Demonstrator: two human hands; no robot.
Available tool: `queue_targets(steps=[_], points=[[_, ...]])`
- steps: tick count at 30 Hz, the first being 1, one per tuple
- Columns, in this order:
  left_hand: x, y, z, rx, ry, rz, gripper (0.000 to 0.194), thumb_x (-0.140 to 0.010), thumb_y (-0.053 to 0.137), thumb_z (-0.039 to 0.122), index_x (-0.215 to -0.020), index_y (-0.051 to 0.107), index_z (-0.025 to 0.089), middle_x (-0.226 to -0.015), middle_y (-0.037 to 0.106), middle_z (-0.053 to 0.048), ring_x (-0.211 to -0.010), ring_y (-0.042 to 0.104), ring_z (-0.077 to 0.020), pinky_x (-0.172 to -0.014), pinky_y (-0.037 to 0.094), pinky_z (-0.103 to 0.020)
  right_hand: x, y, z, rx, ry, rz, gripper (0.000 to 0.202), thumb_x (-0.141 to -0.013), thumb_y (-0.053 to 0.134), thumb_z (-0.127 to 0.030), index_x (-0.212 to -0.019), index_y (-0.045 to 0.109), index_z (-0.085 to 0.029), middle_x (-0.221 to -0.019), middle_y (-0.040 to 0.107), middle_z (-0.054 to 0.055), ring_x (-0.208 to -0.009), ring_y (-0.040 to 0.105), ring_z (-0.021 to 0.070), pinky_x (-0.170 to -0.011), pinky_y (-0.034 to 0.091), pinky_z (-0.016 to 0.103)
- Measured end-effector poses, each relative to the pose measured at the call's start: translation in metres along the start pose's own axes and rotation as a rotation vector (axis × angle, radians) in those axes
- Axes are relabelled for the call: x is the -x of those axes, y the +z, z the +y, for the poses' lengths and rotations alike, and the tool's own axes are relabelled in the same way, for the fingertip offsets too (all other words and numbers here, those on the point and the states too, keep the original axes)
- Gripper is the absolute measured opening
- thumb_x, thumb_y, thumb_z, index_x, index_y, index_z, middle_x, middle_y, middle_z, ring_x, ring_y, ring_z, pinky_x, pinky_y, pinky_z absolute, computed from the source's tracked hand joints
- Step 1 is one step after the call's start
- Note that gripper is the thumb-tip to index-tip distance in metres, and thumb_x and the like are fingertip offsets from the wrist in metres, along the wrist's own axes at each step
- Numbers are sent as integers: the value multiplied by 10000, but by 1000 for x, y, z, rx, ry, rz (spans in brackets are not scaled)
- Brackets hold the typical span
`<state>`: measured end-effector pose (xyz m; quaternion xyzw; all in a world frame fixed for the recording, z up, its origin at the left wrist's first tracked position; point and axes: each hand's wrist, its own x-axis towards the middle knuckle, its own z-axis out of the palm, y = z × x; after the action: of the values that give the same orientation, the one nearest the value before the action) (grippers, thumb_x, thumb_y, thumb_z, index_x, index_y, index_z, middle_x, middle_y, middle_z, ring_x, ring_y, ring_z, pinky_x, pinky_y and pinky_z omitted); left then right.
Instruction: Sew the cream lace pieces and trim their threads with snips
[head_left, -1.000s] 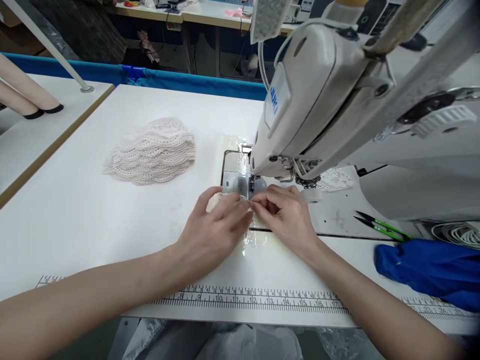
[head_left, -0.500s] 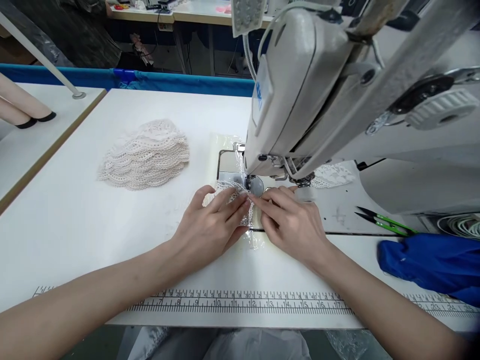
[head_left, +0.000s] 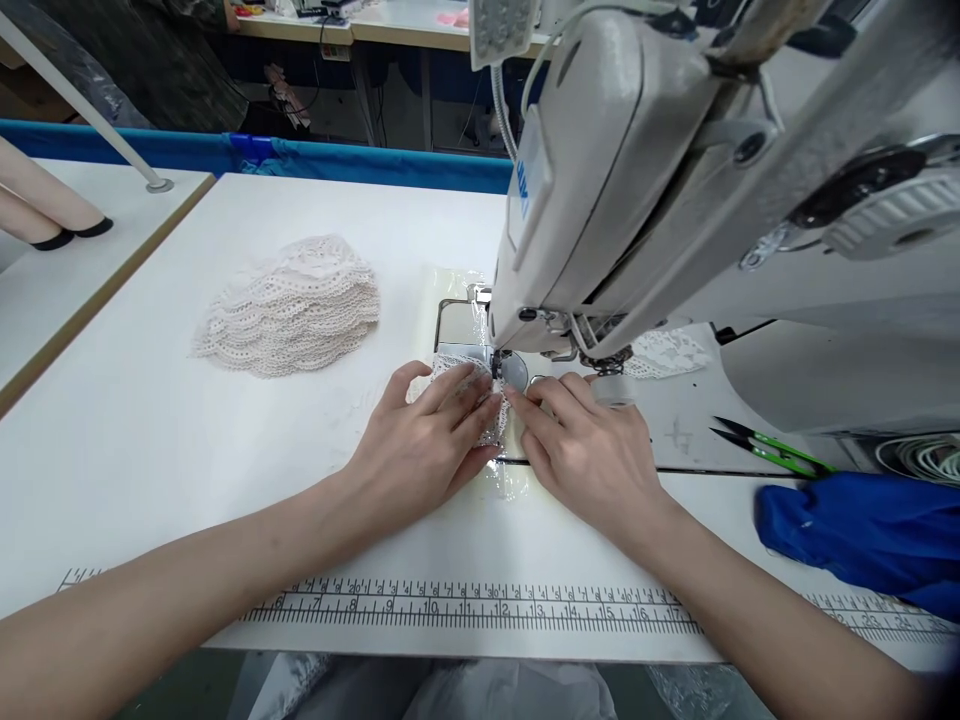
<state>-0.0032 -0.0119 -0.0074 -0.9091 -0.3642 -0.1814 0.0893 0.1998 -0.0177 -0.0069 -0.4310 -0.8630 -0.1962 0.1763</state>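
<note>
A small piece of white lace lies under the needle area of the sewing machine. My left hand rests palm down on it, fingers spread and pressing its top. At the lace's right edge, the outstretched index finger of my right hand touches down close to the presser foot. The other right fingers are bent over the machine bed, with the thumb apart from them. My fingers cover part of the lace. To the left lies a stack of scalloped lace pieces.
Green-handled thread snips and a blue cloth lie at the right. Another lace piece sits behind the machine head. A printed ruler runs along the front edge. A thin pole stands at the left.
The lace has moved slightly forward under the foot, and its edge by my left fingers sits flatter. Both hands stay nearly in place; the view has shifted a little.
</note>
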Motion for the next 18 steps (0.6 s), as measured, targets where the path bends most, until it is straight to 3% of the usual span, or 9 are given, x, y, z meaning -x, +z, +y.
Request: queue_targets(steps=[18], points=[[-1, 2, 3, -3, -16, 32, 341, -991, 465, 343, -1234, 622, 163, -1251, 686, -87, -1244, 558, -240, -1001, 322, -452, 1, 0, 0, 29, 22, -39, 310, -906, 469, -91, -1091, 713, -137, -794, 676, 45, -741, 537, 166, -688, 299, 337]])
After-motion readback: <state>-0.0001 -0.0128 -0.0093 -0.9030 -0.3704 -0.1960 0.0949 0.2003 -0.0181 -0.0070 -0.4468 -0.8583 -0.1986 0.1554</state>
